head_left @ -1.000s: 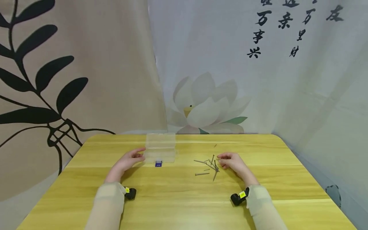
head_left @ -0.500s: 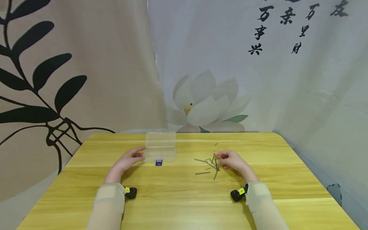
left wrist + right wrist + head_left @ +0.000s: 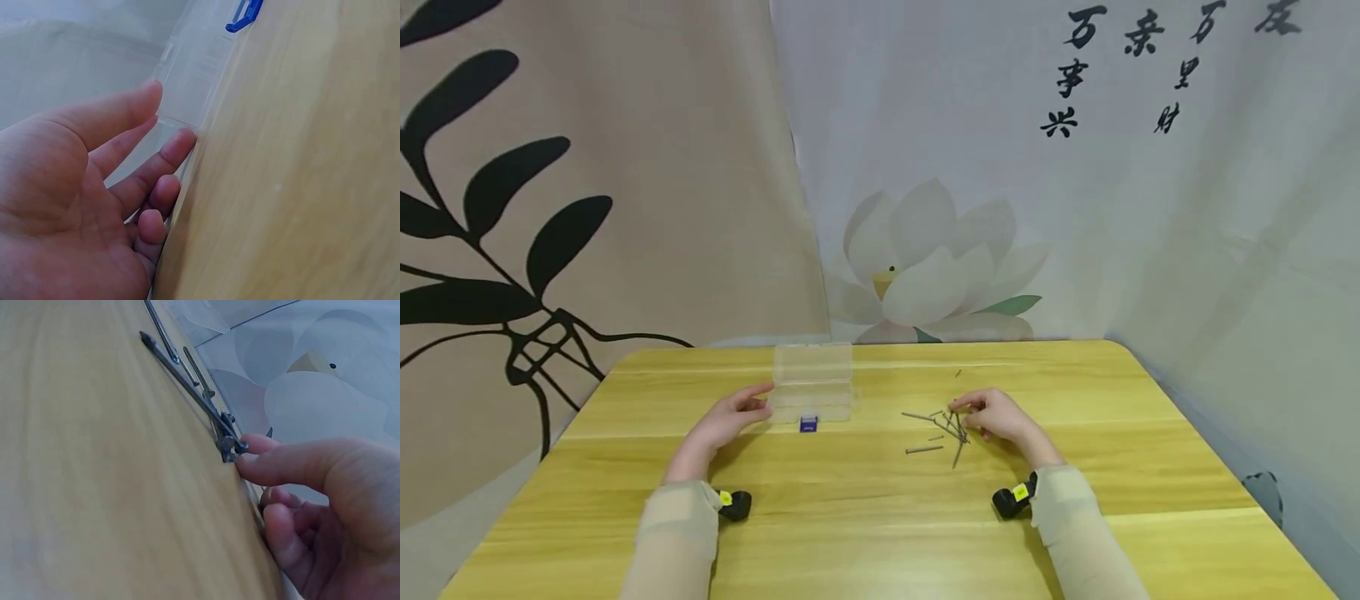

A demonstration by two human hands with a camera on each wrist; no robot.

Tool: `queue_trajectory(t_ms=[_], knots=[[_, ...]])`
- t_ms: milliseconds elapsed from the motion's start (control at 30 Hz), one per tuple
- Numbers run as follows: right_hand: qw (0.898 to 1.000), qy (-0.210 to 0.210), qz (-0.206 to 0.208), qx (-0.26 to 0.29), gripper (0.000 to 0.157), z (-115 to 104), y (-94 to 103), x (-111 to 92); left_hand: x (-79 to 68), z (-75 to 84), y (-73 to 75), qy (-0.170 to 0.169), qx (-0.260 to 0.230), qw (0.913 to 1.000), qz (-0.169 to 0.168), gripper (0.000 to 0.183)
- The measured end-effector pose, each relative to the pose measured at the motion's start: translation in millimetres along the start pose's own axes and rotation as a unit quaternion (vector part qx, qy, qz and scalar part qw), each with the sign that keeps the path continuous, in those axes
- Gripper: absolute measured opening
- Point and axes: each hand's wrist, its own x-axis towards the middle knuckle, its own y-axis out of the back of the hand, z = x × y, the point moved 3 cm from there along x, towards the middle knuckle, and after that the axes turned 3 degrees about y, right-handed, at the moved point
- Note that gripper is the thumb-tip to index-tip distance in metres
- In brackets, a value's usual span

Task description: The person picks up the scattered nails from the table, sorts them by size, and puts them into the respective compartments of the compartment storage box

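A clear plastic box [image 3: 811,402] stands at the back left of the table with its lid raised and a blue latch [image 3: 808,424] at the front. My left hand [image 3: 735,419] is at its left side; in the left wrist view the thumb and fingertips lie right at the box's edge, fingers relaxed. A loose pile of metal nails [image 3: 957,430] lies right of the box. Over its right side reaches my right hand [image 3: 997,416], index finger and thumb apart. In the right wrist view their tips [image 3: 249,464] are right at the nail heads [image 3: 228,447].
A separate nail [image 3: 923,450] and a shorter one [image 3: 936,438] lie left of the pile, and a tiny one [image 3: 958,373] behind it. The wooden table [image 3: 850,517] ends at printed curtains [image 3: 940,250]. A black camera [image 3: 1012,502] is strapped to the right wrist.
My right hand has moved slightly left, its index finger now over the top of the nail pile. The left hand stays at the box. The head view has shifted a little.
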Motion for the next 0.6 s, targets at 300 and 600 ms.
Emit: queue_trajectory(t_ms=[300,600], knots=[[1.0,0.005,0.024,-0.017,0.014,-2.3,1.6,-4.4,-1.5,0.3,-0.6,0.005,-0.006,1.0,0.003,0.054],[0.994,0.064,0.041,-0.074,0.01,-0.7,4.2,-2.9,1.0,1.3,-0.1,0.007,-0.009,0.9999,0.005,0.054]])
